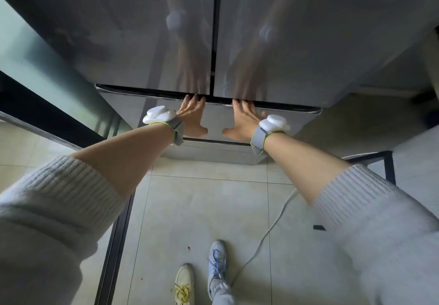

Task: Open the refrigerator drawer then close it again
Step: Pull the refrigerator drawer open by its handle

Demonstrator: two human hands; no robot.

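A grey, glossy refrigerator fills the upper view, with two tall doors (142,31) above and a wide drawer (123,107) below them. My left hand (191,118) and my right hand (243,120) lie flat on the drawer's front, palms against it, fingers spread. The fingertips of both reach the dark gap at the drawer's top edge. The thumbs point toward each other. The drawer front sits close under the doors. A second, lower drawer (213,151) shows beneath my wrists. Each wrist carries a white device on a grey strap.
Pale floor tiles (202,209) lie below. Two shoes (202,271) stand near the bottom edge. A white cable (268,231) runs across the floor at the right. A dark-framed glass panel (35,72) stands at the left, and a dark frame (389,164) at the right.
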